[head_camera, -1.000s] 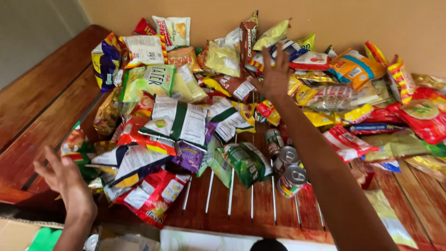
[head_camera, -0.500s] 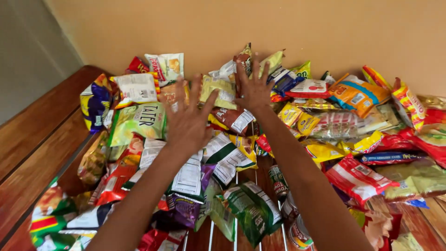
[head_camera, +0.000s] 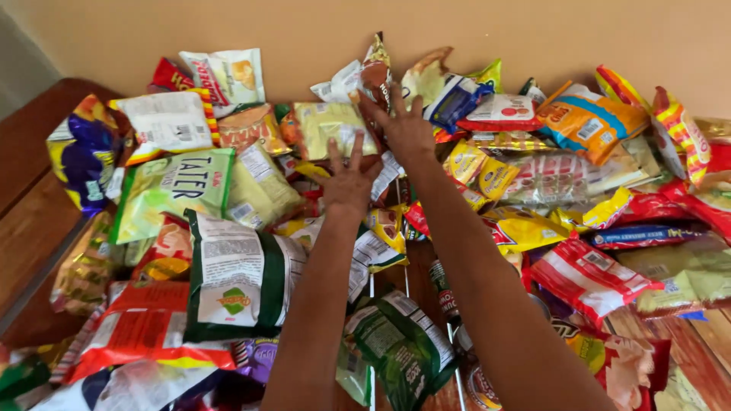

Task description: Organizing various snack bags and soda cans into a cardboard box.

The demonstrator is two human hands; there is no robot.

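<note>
Both hands (head_camera: 350, 183) fwd, onto crinkly packets (head_camera: 335, 125)

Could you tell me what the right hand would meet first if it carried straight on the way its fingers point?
Probably the brown-and-white crinkled snack bag just beyond the right hand, then the tan wall; depth is unclear.

The pale yellow-green snack bag (head_camera: 329, 125) is lying flat in the pile, back side up, with a white label patch at its lower right corner. It is sitting just ahead of the left grip (head_camera: 349, 179), whose spread fingertips are reaching its lower edge. Its right edge is lying just left of the right grip (head_camera: 406, 128), which is hovering open-fingered.
</note>
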